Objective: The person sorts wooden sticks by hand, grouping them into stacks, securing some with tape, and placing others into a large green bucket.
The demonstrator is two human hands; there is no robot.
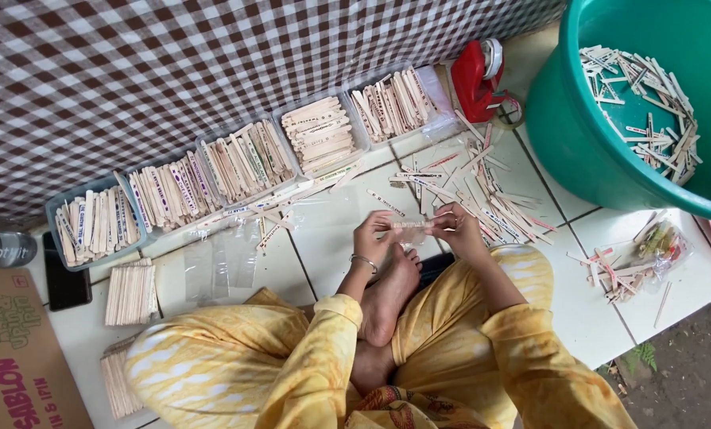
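I sit cross-legged on a white tiled floor in yellow patterned clothes. My left hand (373, 238) and my right hand (453, 225) hold the two ends of a small bundle of flat wooden sticks (410, 226), with a thin clear plastic bag around it, just above my bare foot (389, 295). A silver bangle sits on my left wrist. A loose pile of wooden sticks (482, 195) lies on the tiles right beyond my hands.
Several clear trays of sorted sticks (248, 159) line a checked cloth (172, 63). A teal basin (602, 135) with sticks stands at right, a red tape dispenser (476, 78) beside it. Clear bags (220, 266), stick stacks (131, 292), a phone (65, 278), a cardboard box (13, 357) lie left.
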